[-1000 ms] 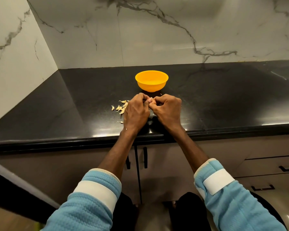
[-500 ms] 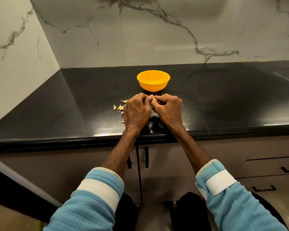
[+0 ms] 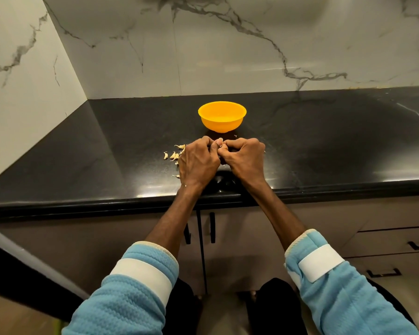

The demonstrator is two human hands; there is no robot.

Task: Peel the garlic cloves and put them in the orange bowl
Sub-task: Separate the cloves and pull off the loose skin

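Peeling step in hand. Left grip [image 3: 198, 163] and right grip [image 3: 246, 158] meet fingertip to fingertip, both clenched on one garlic clove [image 3: 220, 141], mostly hidden. Orange bowl [image 3: 221, 125] sits just beyond the grips. Loose cloves [image 3: 174, 155] lie left of them on the table [image 3: 107, 153]. Next move likely: strip the skin, reach forward, drop.

Both forearms reach forward from light blue sleeves pushed back from the wrists and converge over the worktop. The left hand [image 3: 198, 163] and right hand [image 3: 246, 158] are knuckles-up with backs to the camera, and their inner edges touch. All fingers [image 3: 209, 143] are curled tightly inward. The thumbs and fingertips of both hands meet at the far side and pinch a garlic clove [image 3: 220, 144], of which only a pale sliver shows.
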